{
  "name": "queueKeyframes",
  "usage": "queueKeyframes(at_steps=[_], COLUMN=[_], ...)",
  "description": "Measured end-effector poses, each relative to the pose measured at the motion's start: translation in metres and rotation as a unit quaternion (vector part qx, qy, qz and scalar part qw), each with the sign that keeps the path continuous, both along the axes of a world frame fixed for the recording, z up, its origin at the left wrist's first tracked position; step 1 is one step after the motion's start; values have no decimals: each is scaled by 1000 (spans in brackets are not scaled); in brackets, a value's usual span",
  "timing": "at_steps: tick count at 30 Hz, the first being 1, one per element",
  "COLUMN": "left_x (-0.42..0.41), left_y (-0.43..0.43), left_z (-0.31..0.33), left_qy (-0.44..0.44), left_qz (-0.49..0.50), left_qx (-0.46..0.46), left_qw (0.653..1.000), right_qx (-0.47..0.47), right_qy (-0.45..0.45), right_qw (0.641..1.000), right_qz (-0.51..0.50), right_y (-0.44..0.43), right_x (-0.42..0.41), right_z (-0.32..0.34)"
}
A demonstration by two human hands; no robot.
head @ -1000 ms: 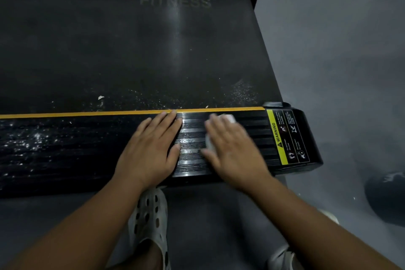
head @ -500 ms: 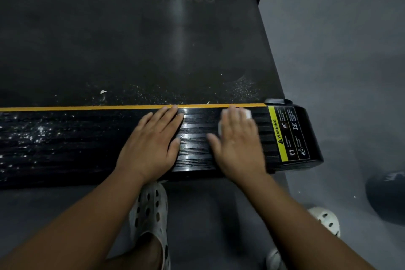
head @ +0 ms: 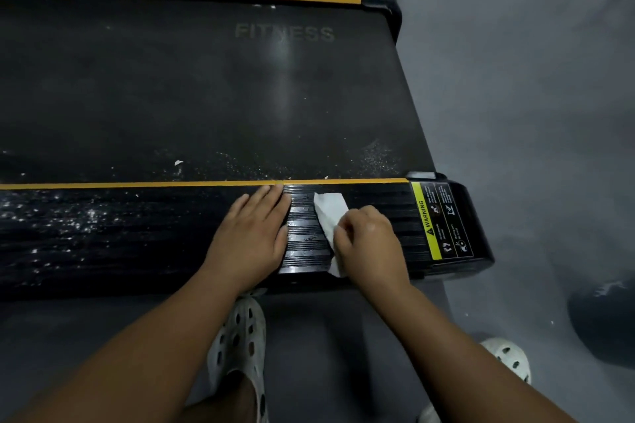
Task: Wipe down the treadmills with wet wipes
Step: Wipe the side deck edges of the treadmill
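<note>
Pinching a white wipe (head: 330,211) in the curled right hand (head: 370,244), just left of the warning sticker (head: 435,220) on the treadmill (head: 206,96). Resting the flat left hand (head: 251,237) further left. Probably partway: shiny near the sticker, white specks (head: 79,216) far left, yet to wipe.

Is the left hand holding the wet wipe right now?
No, the left hand lies flat and bare on the ribbed side rail, while the right hand pinches the white wet wipe beside it.
</note>
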State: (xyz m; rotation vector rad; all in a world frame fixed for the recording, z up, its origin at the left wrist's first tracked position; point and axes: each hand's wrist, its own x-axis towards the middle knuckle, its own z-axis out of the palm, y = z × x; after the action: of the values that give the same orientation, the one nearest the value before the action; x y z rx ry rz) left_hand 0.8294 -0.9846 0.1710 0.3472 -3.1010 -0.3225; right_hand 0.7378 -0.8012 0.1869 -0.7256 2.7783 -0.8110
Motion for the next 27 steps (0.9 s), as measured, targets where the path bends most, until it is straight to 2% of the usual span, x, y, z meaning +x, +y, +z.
queueKeyframes(at_steps=[2,5,7,9,11,17,24,27], left_x=[-1,-8,-16,-24,-29,-44,-51,-53], left_y=[6,20,30,37,42,53,63,63], left_z=[4,25,38,45,48,46,43,40], left_qy=[45,67,51,21,-2,-11,-8,9], left_qz=[7,67,111,152,179,199,213,224], left_qx=[26,180,281,374,441,582,611,604], left_qw=[999,979,952,915,880,788,763,765], right_qx=[-78,-194,-252,-327,-366,-392,-355,-385], right_qy=[-98,-260,-357,-453,-489,-476,-418,-410], right_qw=[991,938,888,816,776,771,822,809], right_qz=[-53,-122,-141,-147,-156,-159,-152,-172], right_y=[1,2,3,2,1,7,15,17], right_x=[-4,-10,-13,-14,-16,-22,-24,-26], right_z=[15,27,30,32,36,39,36,30])
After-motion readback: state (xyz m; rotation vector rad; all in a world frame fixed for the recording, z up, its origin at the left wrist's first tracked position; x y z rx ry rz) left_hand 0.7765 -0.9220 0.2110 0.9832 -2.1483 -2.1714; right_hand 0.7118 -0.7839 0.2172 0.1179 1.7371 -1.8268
